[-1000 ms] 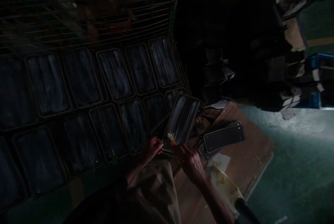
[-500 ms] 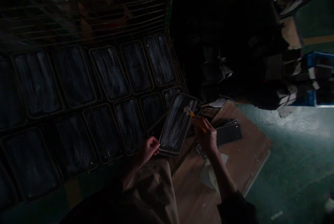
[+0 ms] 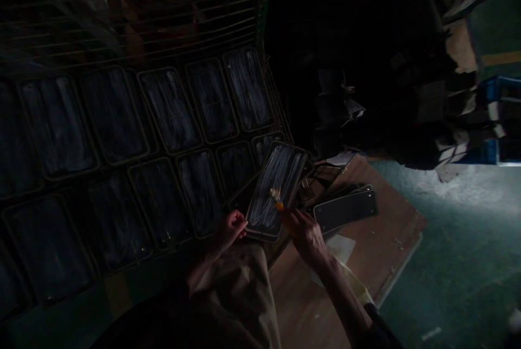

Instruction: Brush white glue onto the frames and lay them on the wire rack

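Note:
Tilted in front of me is a dark rectangular panel (image 3: 280, 170) with rounded corners and whitish streaks brushed along its face. My left hand (image 3: 231, 227) pinches its lower left corner between thumb and fingers. In my right hand (image 3: 306, 232) is a paintbrush (image 3: 276, 197) with an orange handle and pale bristles, held over the lower part of the panel. The dim light hides whether the bristles touch the surface. Another dark panel lies partly underneath the held one.
Rows of similar streaked panels (image 3: 169, 110) lie to the left beside a wire rack (image 3: 203, 23). Several unstreaked dark panels (image 3: 345, 210) are stacked on a wooden board (image 3: 391, 219) at right. A blue crate (image 3: 504, 88) stands at far right.
My right hand has moved the brush down and left, from the panel's upper right edge to its lower middle. The left hand keeps its hold on the corner.

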`<state>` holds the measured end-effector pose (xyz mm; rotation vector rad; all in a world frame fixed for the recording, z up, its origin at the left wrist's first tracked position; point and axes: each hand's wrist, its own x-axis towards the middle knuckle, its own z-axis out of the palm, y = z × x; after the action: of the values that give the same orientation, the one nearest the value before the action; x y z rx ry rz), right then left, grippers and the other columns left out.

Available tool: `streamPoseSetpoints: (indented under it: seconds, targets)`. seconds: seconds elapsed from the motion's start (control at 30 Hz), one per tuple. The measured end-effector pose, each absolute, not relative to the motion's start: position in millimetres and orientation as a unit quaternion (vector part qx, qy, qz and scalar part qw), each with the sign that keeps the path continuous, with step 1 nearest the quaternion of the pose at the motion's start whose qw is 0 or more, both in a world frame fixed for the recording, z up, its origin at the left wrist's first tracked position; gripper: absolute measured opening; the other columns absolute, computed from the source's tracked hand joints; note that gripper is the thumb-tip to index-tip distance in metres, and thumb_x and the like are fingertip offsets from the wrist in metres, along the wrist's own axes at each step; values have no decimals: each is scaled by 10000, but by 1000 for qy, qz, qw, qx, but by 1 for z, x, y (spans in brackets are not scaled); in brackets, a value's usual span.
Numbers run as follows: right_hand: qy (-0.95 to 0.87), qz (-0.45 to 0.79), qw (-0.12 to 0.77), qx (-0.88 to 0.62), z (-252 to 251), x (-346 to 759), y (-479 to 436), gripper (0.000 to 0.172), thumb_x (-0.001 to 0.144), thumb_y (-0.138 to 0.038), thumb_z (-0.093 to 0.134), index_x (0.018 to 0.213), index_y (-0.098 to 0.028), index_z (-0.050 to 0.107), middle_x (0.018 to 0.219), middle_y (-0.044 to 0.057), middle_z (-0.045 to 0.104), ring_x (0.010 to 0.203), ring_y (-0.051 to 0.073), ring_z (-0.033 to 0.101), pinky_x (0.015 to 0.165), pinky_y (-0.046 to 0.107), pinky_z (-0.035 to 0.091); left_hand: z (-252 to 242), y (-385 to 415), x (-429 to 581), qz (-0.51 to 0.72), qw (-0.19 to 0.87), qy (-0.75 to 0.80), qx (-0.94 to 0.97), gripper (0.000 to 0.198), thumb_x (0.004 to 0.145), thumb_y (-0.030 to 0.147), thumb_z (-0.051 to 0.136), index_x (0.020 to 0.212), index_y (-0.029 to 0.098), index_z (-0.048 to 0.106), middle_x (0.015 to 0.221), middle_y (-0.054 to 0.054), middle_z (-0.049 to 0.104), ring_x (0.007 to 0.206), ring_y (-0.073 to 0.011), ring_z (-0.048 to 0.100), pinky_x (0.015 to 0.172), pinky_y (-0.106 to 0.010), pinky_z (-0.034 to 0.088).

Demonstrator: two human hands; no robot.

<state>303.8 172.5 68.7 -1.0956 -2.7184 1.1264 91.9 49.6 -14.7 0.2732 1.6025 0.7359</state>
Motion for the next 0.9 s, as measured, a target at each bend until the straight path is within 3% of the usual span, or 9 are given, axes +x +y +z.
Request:
streamPoseSetpoints:
  seconds: [0.17, 0.3, 0.53, 0.77, 0.9]
  targets:
    - [-795, 470, 17, -383, 87, 313, 167, 319, 958, -155, 426, 1215, -277, 571, 972, 29, 636, 813, 134, 618, 692, 215, 467, -10, 50, 91, 322, 638, 690, 117, 254, 677, 339, 715, 734, 161, 544, 575, 26, 620, 488, -127, 647, 415, -172, 461]
    - [-804, 393, 106, -433, 83, 308, 211, 298, 953, -196, 449, 1217, -258, 572, 1049, 48, 622, 880, 152, 610, 757, 244, 470, -9, 48, 92, 336, 644, 679, 109, 300, 678, 373, 729, 754, 160, 532, 610, 16, 639, 515, -142, 668, 434, -194, 499]
    - [-863, 314, 17, -396, 65, 317, 164, 414, 897, -55, 399, 1240, -229, 554, 1081, 76, 624, 872, 193, 573, 744, 303, 436, -12, 48, 93, 320, 665, 671, 75, 312, 703, 370, 721, 783, 160, 505, 599, 14, 639, 541, -179, 695, 481, -249, 554]
    - [-794, 379, 15, -475, 80, 312, 76, 290, 944, -149, 400, 1159, -238, 573, 856, 54, 614, 734, 182, 567, 625, 276, 440, -7, 48, 94, 336, 674, 657, 47, 380, 659, 419, 750, 775, 166, 491, 598, 28, 630, 531, -173, 691, 495, -252, 555]
    - [-777, 411, 20, -475, 89, 310, 65, 269, 967, -193, 394, 1171, -238, 562, 883, 63, 628, 724, 171, 580, 615, 258, 451, -5, 50, 92, 335, 671, 660, 55, 387, 647, 425, 751, 774, 165, 494, 613, 35, 623, 524, -166, 686, 485, -246, 549]
